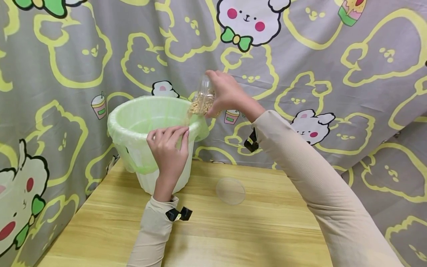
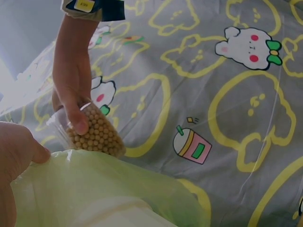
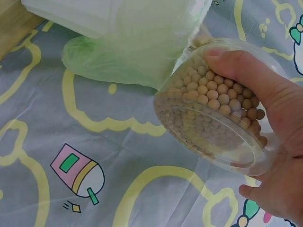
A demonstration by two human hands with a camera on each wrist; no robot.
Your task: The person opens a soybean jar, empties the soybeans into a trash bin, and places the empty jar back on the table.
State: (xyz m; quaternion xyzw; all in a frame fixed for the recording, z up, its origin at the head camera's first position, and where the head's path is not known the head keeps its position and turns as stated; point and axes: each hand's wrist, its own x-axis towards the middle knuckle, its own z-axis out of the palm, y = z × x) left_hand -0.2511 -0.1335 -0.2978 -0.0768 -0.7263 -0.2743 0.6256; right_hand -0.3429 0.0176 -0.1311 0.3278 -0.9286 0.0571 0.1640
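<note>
My right hand (image 1: 228,92) grips a clear plastic jar (image 1: 204,89) of small round tan beans (image 3: 213,92). The jar is tilted, its mouth toward the right side of a white trash can (image 1: 148,178). A tan blur of beans shows at the mouth, over the rim. A pale green bag (image 1: 125,128) lines the can and folds down outside. With fingers over the near right rim, my left hand (image 1: 170,148) holds the can's edge and liner. In the left wrist view, its thumb (image 2: 40,153) lies against the bag.
A clear round lid (image 1: 231,191) lies on the wooden table (image 1: 267,222), right of the can. Behind and beside the table hangs a grey curtain (image 1: 197,48) with cartoon prints, close to the can and jar.
</note>
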